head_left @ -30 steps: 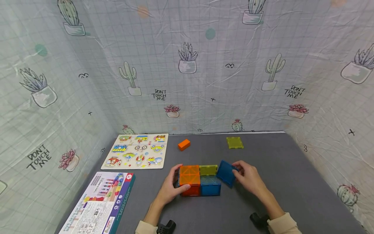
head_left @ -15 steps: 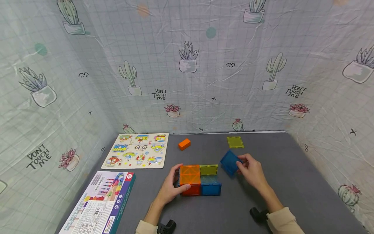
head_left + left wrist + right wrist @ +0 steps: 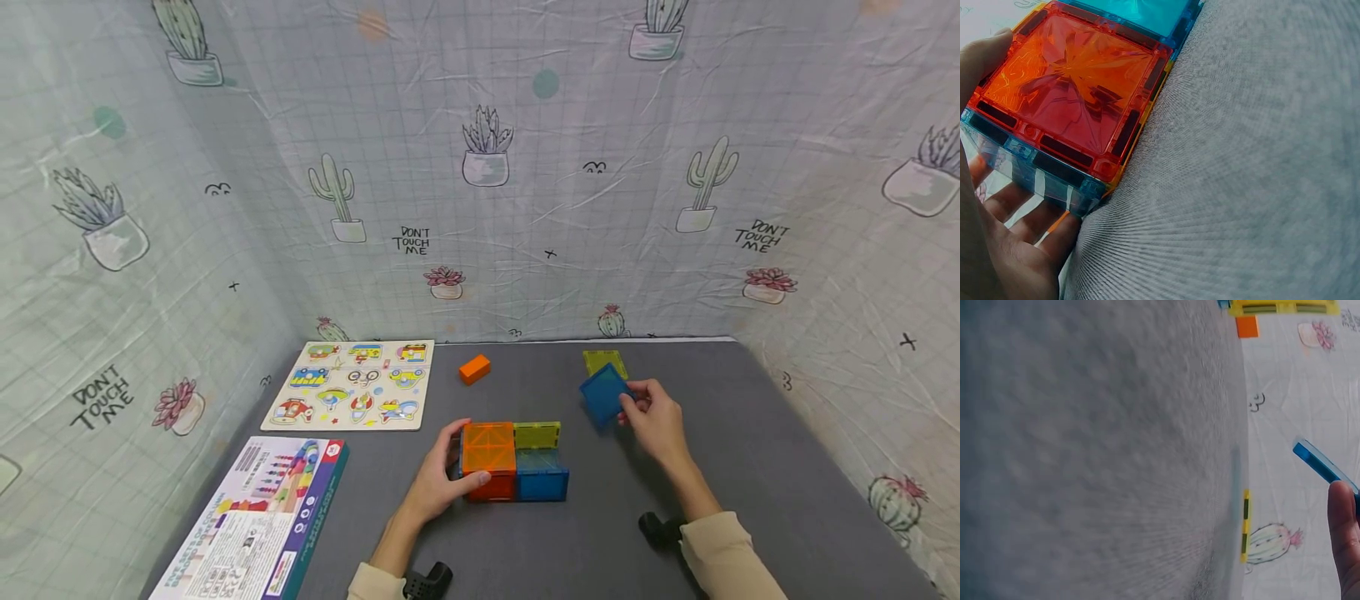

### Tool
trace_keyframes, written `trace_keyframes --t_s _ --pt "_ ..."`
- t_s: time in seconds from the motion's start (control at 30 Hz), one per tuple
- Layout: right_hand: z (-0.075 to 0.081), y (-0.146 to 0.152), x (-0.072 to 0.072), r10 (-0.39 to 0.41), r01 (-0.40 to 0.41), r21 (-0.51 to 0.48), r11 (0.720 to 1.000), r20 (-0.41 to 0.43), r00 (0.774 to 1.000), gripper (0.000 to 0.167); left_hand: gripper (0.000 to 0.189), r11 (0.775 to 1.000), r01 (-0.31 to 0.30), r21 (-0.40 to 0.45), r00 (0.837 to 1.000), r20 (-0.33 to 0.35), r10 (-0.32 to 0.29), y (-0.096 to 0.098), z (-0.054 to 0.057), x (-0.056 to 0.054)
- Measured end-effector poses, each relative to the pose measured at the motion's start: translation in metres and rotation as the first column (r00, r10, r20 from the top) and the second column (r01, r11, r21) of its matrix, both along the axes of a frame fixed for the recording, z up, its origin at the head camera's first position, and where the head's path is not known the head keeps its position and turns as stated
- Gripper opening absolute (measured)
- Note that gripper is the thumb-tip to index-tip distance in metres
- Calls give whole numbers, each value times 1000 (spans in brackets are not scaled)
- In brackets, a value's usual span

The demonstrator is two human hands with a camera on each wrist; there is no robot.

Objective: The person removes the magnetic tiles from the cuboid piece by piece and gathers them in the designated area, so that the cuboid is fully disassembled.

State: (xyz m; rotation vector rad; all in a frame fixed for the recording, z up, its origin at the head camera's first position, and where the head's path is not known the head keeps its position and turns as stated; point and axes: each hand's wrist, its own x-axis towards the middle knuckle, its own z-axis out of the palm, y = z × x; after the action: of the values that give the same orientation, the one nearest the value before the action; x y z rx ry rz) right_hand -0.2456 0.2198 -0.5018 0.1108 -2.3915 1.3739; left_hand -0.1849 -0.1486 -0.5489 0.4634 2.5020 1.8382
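On the table stands a box-like build of translucent magnetic tiles, with an orange tile [image 3: 488, 447] on top, a red tile [image 3: 1072, 87] on the near side, and blue and yellow tiles on its right part. My left hand [image 3: 438, 479] grips the left end of this build, thumb on the near side and fingers round the far left. Held up off the table, a square blue magnetic tile [image 3: 604, 395] is pinched at its right edge by my right hand [image 3: 657, 421]. Just behind it lies a yellow tile [image 3: 600, 361], partly covered in the head view.
At the back lies a small orange block [image 3: 475, 369]. A picture puzzle board [image 3: 348, 385] with vehicles sits back left, and a printed box [image 3: 251, 517] lies in front of it. A cactus-patterned cloth [image 3: 555, 200] walls the table's back and sides.
My right hand has carried the blue tile away from the build, back and to the right, until it overlaps the yellow tile in view. The left hand keeps its grip on the build.
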Motion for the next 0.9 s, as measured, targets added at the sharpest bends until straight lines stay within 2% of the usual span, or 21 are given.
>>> trace_keyframes --t_s 0.37,0.6,0.9 --pt "-5 17 -22 -125 126 -126 984 18 992 27 80 1000 -1 -4 1000 -1 1 -1 -2 -1" --pt "-6 28 -37 -188 190 -103 976 32 982 28 81 1000 8 6 1000 1 -8 0 -1 0" --pt "-10 43 -57 -248 259 -105 960 103 963 31 80 1000 7 7 1000 -4 -7 -1 -3 -1"
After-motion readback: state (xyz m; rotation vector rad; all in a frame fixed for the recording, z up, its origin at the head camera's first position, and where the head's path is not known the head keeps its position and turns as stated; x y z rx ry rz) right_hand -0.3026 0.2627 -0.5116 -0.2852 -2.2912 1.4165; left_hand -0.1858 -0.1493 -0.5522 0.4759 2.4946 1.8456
